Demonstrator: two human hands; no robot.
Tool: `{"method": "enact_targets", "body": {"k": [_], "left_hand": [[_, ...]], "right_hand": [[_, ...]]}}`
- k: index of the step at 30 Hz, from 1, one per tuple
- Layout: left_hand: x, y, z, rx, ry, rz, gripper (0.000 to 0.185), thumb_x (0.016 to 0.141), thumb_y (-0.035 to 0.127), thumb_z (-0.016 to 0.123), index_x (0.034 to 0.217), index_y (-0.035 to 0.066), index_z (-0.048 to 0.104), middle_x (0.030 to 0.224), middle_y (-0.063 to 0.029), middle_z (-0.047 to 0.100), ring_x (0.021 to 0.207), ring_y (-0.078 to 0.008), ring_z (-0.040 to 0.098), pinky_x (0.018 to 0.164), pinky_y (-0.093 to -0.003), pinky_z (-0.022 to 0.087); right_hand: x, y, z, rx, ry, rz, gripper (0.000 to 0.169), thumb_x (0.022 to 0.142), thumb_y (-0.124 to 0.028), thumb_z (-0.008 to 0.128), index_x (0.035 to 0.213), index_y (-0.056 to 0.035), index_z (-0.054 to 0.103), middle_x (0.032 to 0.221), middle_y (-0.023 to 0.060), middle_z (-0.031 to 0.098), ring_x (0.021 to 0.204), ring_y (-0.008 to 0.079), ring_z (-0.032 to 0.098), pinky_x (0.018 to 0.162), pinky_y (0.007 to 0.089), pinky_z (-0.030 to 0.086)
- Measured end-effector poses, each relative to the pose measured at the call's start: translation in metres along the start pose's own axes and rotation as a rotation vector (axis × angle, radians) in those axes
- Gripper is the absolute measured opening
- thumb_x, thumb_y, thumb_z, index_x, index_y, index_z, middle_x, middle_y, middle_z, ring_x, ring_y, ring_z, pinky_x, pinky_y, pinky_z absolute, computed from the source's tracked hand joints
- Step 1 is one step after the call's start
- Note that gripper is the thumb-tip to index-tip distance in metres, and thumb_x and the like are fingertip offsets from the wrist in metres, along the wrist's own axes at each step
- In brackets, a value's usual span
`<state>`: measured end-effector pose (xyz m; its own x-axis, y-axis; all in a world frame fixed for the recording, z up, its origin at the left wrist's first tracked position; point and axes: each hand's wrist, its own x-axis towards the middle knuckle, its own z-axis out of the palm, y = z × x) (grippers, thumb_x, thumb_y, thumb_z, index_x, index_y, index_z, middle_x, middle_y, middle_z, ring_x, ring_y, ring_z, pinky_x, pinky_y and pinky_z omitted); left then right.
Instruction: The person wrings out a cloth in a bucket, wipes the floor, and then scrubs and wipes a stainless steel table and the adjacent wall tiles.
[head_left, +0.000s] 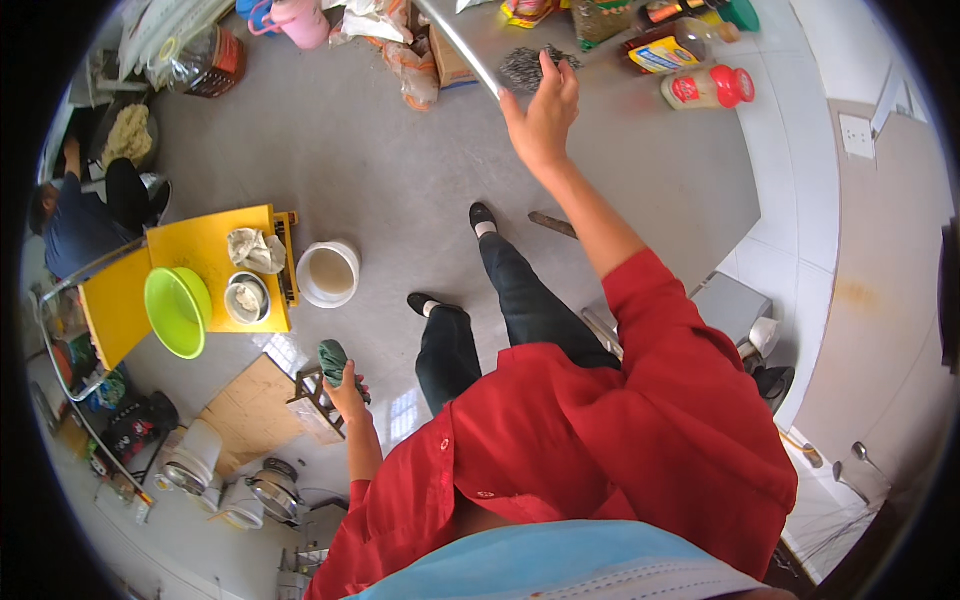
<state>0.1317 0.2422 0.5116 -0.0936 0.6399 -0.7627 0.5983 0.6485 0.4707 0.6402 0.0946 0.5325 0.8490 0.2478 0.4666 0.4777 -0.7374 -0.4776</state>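
My left hand is closed around a bunched dark green cloth, held low at my left side. My right hand reaches far forward, with its thumb and fingers apart. The thumb is by the end of a shiny metal edge. Past the fingertips lies a speckled dark grey patch of material; whether the fingers touch it I cannot tell. To the right of that hand stand a jar with a red lid and a bottle with a yellow label.
On a yellow table to my left are a green basin, metal bowls and a crumpled cloth. Beside it stands a white bucket of cloudy liquid. Another person sits beyond, near a bowl of dough-like food. A small stool is near my left hand.
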Motion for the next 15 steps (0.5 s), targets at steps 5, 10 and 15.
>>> {"method": "enact_targets", "body": {"k": [5, 10, 15], "left_hand": [[-0.040, 0.041, 0.020, -0.029, -0.075, 0.067, 0.047, 0.084, 0.033, 0.077, 0.114, 0.009, 0.050, 0.071, -0.0064, 0.060, 0.044, -0.0158, 0.053, 0.039, -0.0286, 0.040], [-0.070, 0.072, 0.059, -0.040, -0.110, 0.138, 0.046, 0.083, 0.033, 0.078, 0.114, 0.006, 0.058, 0.087, -0.0045, 0.063, 0.071, -0.0148, 0.061, 0.058, -0.0298, 0.048], [-0.082, 0.121, 0.092, 0.181, -0.301, 0.397, 0.043, 0.084, 0.023, 0.077, 0.115, -0.001, 0.061, 0.097, -0.0053, 0.065, 0.078, -0.0151, 0.059, 0.070, -0.0286, 0.048]], "right_hand": [[0.031, 0.040, 0.039, -0.158, -0.211, 0.204, 0.065, 0.072, -0.029, 0.082, 0.128, -0.0058, 0.057, 0.127, 0.0257, 0.051, 0.121, 0.0417, 0.048, 0.100, 0.0518, 0.040], [0.020, 0.052, 0.037, -0.078, -0.287, 0.100, 0.036, 0.072, -0.016, 0.078, 0.105, -0.0070, 0.064, 0.115, 0.0149, 0.058, 0.109, 0.0348, 0.056, 0.090, 0.0449, 0.049], [0.021, 0.061, -0.014, 0.396, -0.500, 0.399, 0.039, 0.078, -0.021, 0.076, 0.109, -0.0028, 0.063, 0.110, 0.0137, 0.065, 0.104, 0.0291, 0.062, 0.090, 0.0392, 0.050]]}}
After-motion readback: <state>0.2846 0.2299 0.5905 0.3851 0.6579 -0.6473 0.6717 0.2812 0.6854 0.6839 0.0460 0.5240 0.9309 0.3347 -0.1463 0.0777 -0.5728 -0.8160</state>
